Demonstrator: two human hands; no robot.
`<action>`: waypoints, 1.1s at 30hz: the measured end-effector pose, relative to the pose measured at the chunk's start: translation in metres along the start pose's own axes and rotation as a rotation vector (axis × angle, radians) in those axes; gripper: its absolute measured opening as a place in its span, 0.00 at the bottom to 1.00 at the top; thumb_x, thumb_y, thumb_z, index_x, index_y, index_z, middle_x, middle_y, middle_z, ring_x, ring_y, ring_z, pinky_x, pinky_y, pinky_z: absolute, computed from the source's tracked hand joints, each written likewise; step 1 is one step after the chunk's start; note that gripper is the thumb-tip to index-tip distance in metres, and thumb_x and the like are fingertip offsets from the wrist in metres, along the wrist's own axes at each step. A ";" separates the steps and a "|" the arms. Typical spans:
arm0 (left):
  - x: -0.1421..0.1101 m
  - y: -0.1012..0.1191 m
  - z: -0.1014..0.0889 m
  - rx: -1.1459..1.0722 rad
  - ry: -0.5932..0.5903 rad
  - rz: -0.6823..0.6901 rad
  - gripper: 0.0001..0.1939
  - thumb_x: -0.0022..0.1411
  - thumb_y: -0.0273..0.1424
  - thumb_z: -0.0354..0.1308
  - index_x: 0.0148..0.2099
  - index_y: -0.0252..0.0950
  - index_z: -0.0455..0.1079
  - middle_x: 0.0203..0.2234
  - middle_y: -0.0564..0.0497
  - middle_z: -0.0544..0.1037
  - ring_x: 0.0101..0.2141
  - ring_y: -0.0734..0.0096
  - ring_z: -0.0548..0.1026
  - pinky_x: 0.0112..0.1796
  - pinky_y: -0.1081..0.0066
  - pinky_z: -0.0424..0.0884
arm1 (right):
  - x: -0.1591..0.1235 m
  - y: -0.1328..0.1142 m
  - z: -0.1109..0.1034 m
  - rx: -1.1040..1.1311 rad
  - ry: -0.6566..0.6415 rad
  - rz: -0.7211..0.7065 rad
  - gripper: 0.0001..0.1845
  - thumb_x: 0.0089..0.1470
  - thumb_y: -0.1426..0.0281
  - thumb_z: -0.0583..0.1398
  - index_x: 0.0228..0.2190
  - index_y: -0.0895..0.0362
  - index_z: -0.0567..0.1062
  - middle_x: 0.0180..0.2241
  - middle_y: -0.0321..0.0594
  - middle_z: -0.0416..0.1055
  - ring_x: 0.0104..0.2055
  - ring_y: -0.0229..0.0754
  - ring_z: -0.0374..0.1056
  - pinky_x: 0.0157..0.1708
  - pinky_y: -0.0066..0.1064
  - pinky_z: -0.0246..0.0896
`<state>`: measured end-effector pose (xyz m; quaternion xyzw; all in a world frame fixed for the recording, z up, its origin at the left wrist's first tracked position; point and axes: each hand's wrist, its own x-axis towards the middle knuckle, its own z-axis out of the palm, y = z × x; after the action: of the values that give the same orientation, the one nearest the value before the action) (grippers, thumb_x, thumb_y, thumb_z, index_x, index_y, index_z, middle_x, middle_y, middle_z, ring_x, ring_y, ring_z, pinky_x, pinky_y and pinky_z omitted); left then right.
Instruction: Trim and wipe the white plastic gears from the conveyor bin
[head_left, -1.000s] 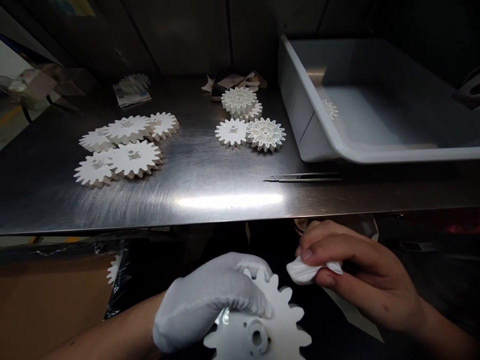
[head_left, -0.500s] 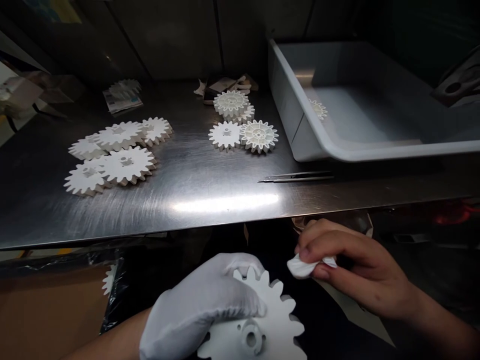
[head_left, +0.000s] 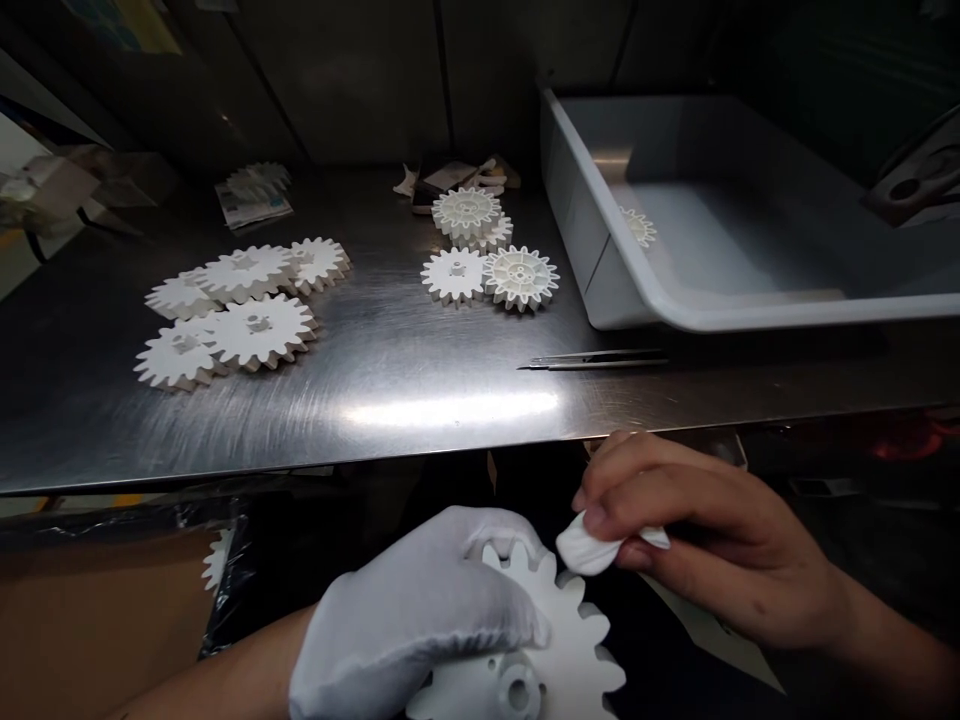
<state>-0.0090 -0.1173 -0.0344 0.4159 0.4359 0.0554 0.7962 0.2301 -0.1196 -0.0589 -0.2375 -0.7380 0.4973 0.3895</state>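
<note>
My left hand (head_left: 427,610), in a white glove, grips a large white plastic gear (head_left: 570,640) below the bench edge; its lower part is cut off by the frame. The thumb lies across the gear's face near the hub. Bare, my right hand (head_left: 697,530) pinches a crumpled white cloth or tissue (head_left: 589,545) between thumb and fingers. The cloth is close to the gear's upper right teeth; whether it touches them I cannot tell.
On the metal bench (head_left: 420,370) lie a cluster of white gears (head_left: 262,325) at left and several more gears (head_left: 521,277) mid-bench. Thin tweezers (head_left: 592,360) rest before a grey tray (head_left: 675,315) containing a gear (head_left: 637,227). A cardboard box (head_left: 97,610) stands lower left.
My right hand has moved slightly left, bringing the cloth closer to the gear's teeth. The gear and my left hand have shifted slightly right in view.
</note>
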 end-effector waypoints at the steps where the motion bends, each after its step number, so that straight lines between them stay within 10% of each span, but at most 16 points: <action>1: 0.000 0.002 0.000 0.003 -0.007 -0.004 0.07 0.51 0.30 0.64 0.34 0.35 0.71 0.26 0.56 0.69 0.29 0.72 0.66 0.29 0.74 0.62 | 0.002 0.001 0.003 0.037 -0.014 -0.038 0.18 0.58 0.85 0.58 0.47 0.59 0.75 0.41 0.43 0.73 0.44 0.42 0.71 0.45 0.35 0.68; 6: -0.002 0.006 -0.002 0.002 -0.076 0.022 0.08 0.51 0.29 0.63 0.27 0.35 0.66 0.22 0.58 0.64 0.25 0.75 0.62 0.27 0.74 0.59 | 0.000 0.015 0.003 -0.138 -0.148 -0.196 0.17 0.59 0.84 0.55 0.48 0.66 0.75 0.43 0.51 0.72 0.46 0.47 0.68 0.45 0.40 0.67; 13: 0.002 -0.003 -0.003 -0.011 -0.097 0.024 0.08 0.52 0.31 0.64 0.30 0.34 0.67 0.24 0.57 0.64 0.28 0.73 0.61 0.29 0.73 0.58 | -0.002 0.012 0.000 -0.055 0.048 -0.098 0.18 0.57 0.86 0.58 0.46 0.60 0.76 0.41 0.45 0.72 0.45 0.45 0.70 0.46 0.40 0.66; 21: 0.001 0.001 -0.001 0.100 -0.062 -0.027 0.08 0.49 0.30 0.63 0.31 0.36 0.66 0.26 0.56 0.65 0.30 0.71 0.62 0.29 0.75 0.59 | -0.001 0.013 0.001 -0.011 -0.131 0.178 0.13 0.61 0.81 0.57 0.43 0.57 0.77 0.38 0.42 0.71 0.39 0.40 0.70 0.39 0.32 0.67; 25: 0.007 0.004 0.000 0.035 -0.175 -0.042 0.09 0.50 0.30 0.64 0.30 0.35 0.66 0.24 0.57 0.63 0.29 0.74 0.60 0.28 0.76 0.58 | -0.002 0.011 -0.001 0.074 0.005 0.117 0.12 0.61 0.79 0.58 0.43 0.55 0.76 0.39 0.41 0.72 0.41 0.42 0.70 0.40 0.33 0.66; 33: 0.014 -0.001 0.003 -0.019 -0.202 -0.079 0.09 0.48 0.30 0.64 0.29 0.35 0.66 0.23 0.57 0.64 0.26 0.75 0.60 0.25 0.76 0.58 | 0.006 -0.002 -0.021 -0.099 -0.182 0.064 0.16 0.60 0.83 0.55 0.46 0.58 0.76 0.40 0.45 0.72 0.42 0.44 0.70 0.43 0.36 0.67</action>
<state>0.0016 -0.1135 -0.0430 0.3944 0.3692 -0.0143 0.8414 0.2438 -0.1047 -0.0506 -0.2338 -0.7859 0.4921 0.2925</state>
